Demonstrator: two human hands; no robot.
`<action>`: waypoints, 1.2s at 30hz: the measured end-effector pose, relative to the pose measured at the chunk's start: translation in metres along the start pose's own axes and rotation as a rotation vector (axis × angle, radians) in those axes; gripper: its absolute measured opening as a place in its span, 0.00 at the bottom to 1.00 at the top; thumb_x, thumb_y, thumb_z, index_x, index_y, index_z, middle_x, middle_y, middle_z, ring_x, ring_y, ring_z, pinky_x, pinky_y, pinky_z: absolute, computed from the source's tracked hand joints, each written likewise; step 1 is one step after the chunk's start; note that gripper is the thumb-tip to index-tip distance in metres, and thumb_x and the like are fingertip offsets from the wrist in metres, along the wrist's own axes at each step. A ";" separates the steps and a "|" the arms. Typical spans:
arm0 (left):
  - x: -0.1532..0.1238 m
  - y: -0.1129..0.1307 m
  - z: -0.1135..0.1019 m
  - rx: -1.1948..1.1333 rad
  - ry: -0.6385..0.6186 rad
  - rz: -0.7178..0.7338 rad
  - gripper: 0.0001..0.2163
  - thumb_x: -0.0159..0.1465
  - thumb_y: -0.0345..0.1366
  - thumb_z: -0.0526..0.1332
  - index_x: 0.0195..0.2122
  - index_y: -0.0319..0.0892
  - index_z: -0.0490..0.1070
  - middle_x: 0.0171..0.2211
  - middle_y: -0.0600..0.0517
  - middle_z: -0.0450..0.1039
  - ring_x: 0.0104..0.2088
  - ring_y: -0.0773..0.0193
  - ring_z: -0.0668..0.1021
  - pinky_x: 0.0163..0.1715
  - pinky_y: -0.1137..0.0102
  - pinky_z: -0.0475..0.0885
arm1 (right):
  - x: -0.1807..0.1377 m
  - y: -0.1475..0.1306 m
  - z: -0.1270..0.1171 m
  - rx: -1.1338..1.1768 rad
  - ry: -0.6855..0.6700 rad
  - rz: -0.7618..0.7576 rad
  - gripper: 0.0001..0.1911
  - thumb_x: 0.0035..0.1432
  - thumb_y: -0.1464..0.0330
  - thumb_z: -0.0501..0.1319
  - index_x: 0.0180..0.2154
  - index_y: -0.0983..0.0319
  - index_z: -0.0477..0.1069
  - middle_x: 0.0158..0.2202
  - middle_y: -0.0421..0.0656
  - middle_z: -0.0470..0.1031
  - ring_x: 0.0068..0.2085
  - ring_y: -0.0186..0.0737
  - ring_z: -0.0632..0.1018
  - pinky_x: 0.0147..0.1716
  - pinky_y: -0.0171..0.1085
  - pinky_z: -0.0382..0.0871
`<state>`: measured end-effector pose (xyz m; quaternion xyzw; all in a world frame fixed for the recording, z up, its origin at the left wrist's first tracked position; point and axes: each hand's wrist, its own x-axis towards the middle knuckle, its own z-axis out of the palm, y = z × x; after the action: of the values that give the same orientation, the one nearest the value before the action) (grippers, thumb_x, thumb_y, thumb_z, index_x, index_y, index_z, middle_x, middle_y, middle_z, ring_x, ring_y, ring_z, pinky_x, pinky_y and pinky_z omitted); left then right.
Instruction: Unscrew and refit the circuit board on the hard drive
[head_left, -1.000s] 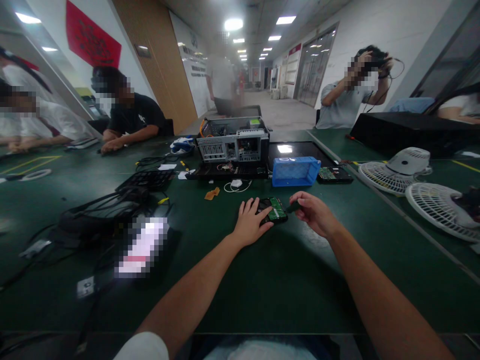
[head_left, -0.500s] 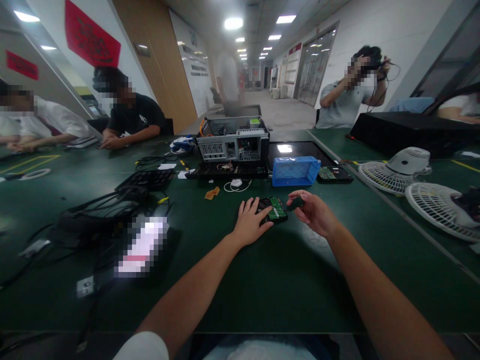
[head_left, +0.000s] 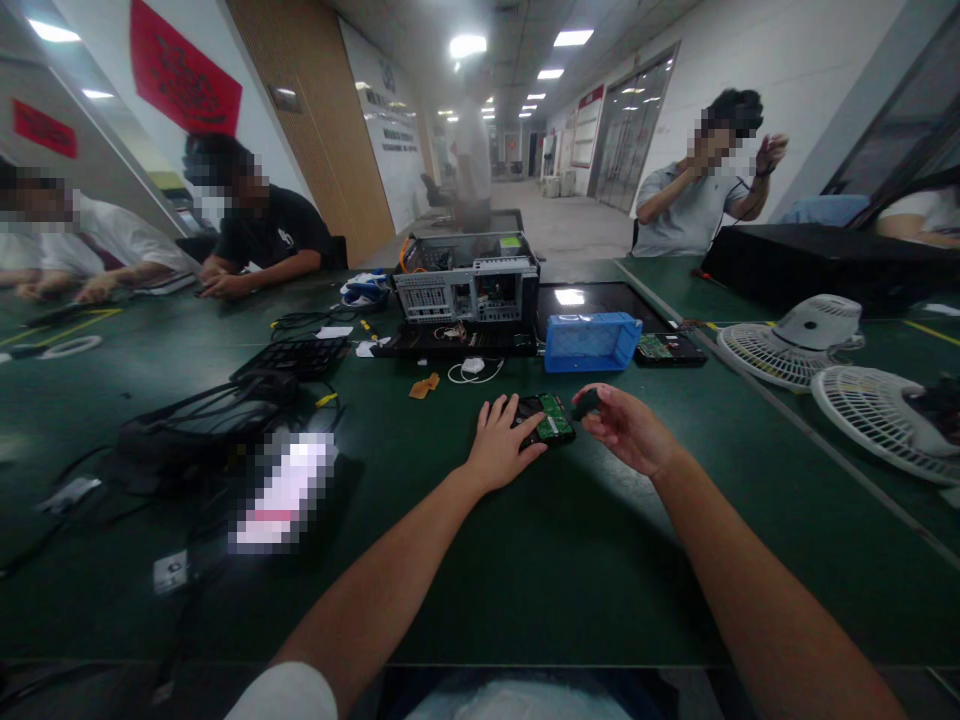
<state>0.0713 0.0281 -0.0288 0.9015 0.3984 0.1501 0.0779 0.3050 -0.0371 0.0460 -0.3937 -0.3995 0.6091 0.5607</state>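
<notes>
A hard drive with a green circuit board facing up lies on the dark green table. My left hand rests flat over its left part, with the fingers spread and the index finger on the board. That side of the drive is partly hidden under the hand. Just off the drive's right end, my right hand is raised with curled fingers. A small dark thing shows between its thumb and fingertips; its kind cannot be made out.
Beyond the drive stand a blue plastic bin and an opened computer case. Another circuit board lies right of the bin. White fan parts are at the right. Black cables and straps and a lit phone lie left.
My right hand has shifted slightly left, and the dark thing in its fingers has turned a little. My left hand and the hard drive stay in place.
</notes>
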 end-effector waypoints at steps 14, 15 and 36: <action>0.000 -0.001 -0.001 -0.001 -0.007 0.002 0.27 0.71 0.57 0.55 0.70 0.60 0.62 0.76 0.51 0.45 0.74 0.41 0.49 0.70 0.40 0.44 | 0.004 -0.001 -0.007 -0.144 0.089 -0.117 0.11 0.55 0.60 0.72 0.37 0.59 0.78 0.42 0.45 0.80 0.29 0.33 0.70 0.24 0.33 0.60; 0.000 -0.001 0.000 0.001 -0.004 0.001 0.27 0.71 0.57 0.55 0.70 0.60 0.62 0.76 0.51 0.45 0.74 0.41 0.49 0.70 0.40 0.44 | 0.004 -0.001 -0.007 -0.130 0.087 -0.122 0.11 0.55 0.61 0.72 0.35 0.59 0.76 0.42 0.44 0.80 0.29 0.33 0.70 0.24 0.33 0.60; 0.000 0.000 0.000 0.013 0.007 0.010 0.27 0.71 0.56 0.55 0.70 0.60 0.61 0.76 0.49 0.45 0.74 0.40 0.50 0.70 0.40 0.46 | 0.000 -0.001 -0.001 -0.050 -0.039 -0.038 0.16 0.57 0.59 0.68 0.43 0.61 0.79 0.30 0.43 0.74 0.22 0.31 0.62 0.16 0.32 0.47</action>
<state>0.0708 0.0283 -0.0287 0.9035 0.3950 0.1511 0.0699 0.3060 -0.0372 0.0464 -0.3881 -0.4330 0.5955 0.5543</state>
